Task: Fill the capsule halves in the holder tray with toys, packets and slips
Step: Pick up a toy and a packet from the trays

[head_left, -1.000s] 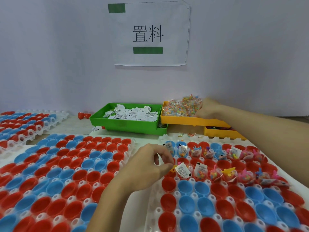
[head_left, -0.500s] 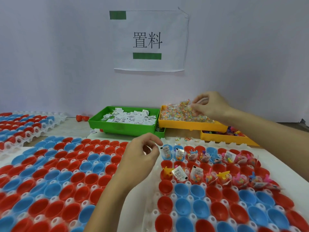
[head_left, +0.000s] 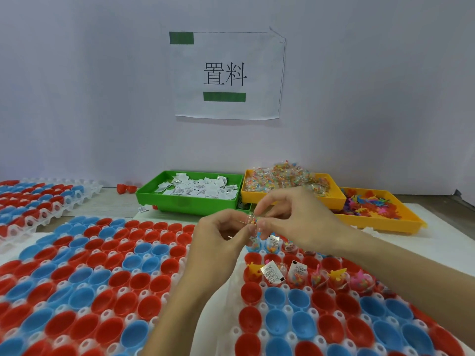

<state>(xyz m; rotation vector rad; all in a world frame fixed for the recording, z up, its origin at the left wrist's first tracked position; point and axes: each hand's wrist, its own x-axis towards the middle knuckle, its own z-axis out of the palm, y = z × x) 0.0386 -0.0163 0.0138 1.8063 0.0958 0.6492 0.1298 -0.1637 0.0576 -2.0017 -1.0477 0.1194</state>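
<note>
Head view: left hand (head_left: 218,242) and right hand (head_left: 295,222) meet above the white moulded holder tray (head_left: 257,299) — fingertips of both pinch a small clear packet of coloured beads (head_left: 252,222); which hand carries it I cannot tell. The tray's two far rows of red and blue plastic capsule halves (head_left: 298,300) hold toys, packets and slips; nearer rows sit bare. The second holder tray to the left (head_left: 123,281) is unfilled — most work remains. Green slip bin (head_left: 185,201) and yellow packet bin (head_left: 331,199) stand behind.
</note>
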